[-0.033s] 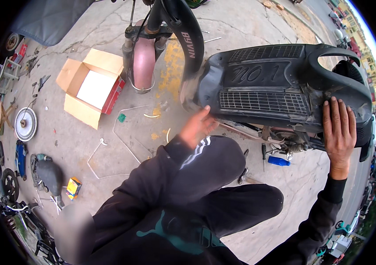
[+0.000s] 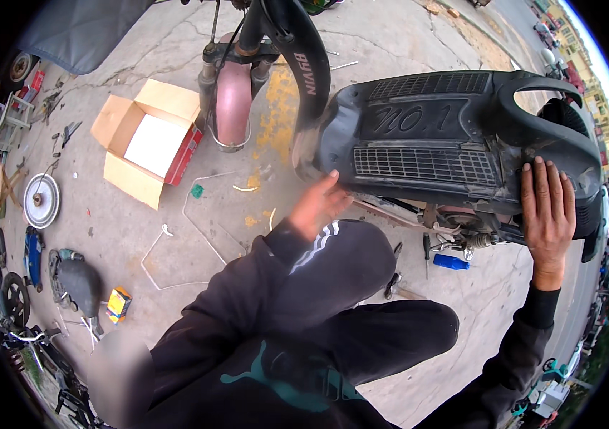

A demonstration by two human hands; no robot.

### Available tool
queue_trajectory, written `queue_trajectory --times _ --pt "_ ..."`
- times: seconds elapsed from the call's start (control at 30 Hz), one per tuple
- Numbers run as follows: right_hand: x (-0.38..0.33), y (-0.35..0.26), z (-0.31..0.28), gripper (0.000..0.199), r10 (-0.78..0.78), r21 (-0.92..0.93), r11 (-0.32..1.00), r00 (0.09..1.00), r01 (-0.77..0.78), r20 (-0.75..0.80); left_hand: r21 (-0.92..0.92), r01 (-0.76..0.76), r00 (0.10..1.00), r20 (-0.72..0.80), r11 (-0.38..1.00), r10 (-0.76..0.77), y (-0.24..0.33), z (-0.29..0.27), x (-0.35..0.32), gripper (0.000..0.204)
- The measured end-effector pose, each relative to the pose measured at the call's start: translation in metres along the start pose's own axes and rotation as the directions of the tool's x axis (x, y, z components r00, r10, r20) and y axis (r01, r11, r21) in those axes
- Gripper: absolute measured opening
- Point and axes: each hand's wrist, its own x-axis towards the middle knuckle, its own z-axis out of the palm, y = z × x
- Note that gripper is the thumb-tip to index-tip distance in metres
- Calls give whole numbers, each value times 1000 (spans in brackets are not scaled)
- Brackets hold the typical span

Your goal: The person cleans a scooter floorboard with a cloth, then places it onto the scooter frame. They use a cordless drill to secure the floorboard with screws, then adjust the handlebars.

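Observation:
A black plastic footboard cover [image 2: 419, 129] with two grille panels sits across the scooter's frame [image 2: 390, 209] on the right. On its near right edge my right hand [image 2: 549, 214] lies flat, fingers stretched over the plastic and thumb hidden. My left hand [image 2: 317, 206] is at the cover's near left corner, its thumb tip at the edge. The other fingers of that hand are apart, a little blurred, and partly below the rim. At the far side stand the black curved frame tube [image 2: 313, 79] and a pink front mudguard [image 2: 233, 107].
An open cardboard box [image 2: 153, 146] stands left of the mudguard. Thin pale tubing [image 2: 197, 230] lies on the concrete. A screwdriver [image 2: 426, 254] and a blue bottle-like piece [image 2: 451, 262] rest below the scooter. Left are a wheel [image 2: 41, 201], a dark seat [image 2: 79, 282] and a small yellow box [image 2: 119, 305].

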Motion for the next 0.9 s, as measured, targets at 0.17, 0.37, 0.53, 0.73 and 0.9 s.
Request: queue_trajectory --times 0.17,0.37,0.53,0.73,0.9 --pt "5 -5 7 37 10 43 999 996 -7 -89 -12 -48 994 96 999 49 -1 -24 26 32" --pt "29 -12 14 28 28 -22 999 979 -33 -200 4 -74 994 76 997 73 13 -37 34 25" --pt "9 -3 -26 24 34 -160 985 975 -70 -220 -60 -11 979 202 998 23 -2 -20 26 24" --pt "-33 -18 -92 20 137 -338 911 946 -237 -294 -98 -140 914 371 985 166 8 -12 -18 31" --pt "-100 -48 -124 24 350 -262 866 891 -425 -288 35 -251 854 478 967 204 24 9 -93 46"
